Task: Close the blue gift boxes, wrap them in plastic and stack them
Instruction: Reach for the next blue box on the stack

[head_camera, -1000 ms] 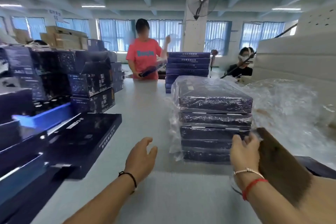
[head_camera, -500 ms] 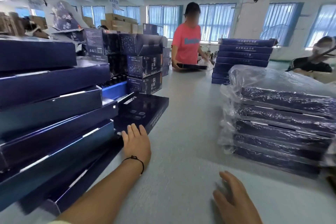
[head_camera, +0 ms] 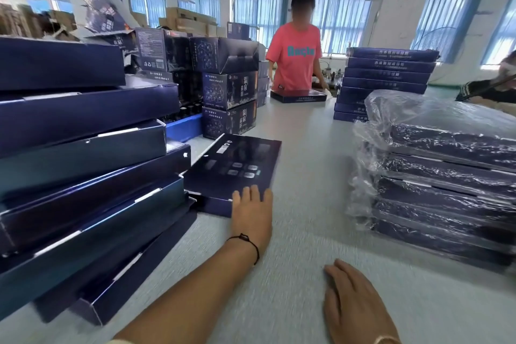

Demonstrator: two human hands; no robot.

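Now the left hand lies on the near end of a flat blue gift box, fingers straight and spread over its lid, pressing rather than gripping. That box lies closed on the grey worktop, just beside a leaning pile of open blue boxes that fills the worktop's left side. The right hand rests flat on the worktop near its front edge, fingers relaxed and holding nothing.

On the worktop's right side stands a stack of plastic-wrapped boxes, the clear film bunched loosely along its left flank. Behind it, toward the far right, sits an unwrapped stack of closed blue boxes. Taller printed cartons are piled at the far left, with a bright blue tray between them and the leaning pile. At the far end a person in a pink T-shirt stands with a hand on another flat box.
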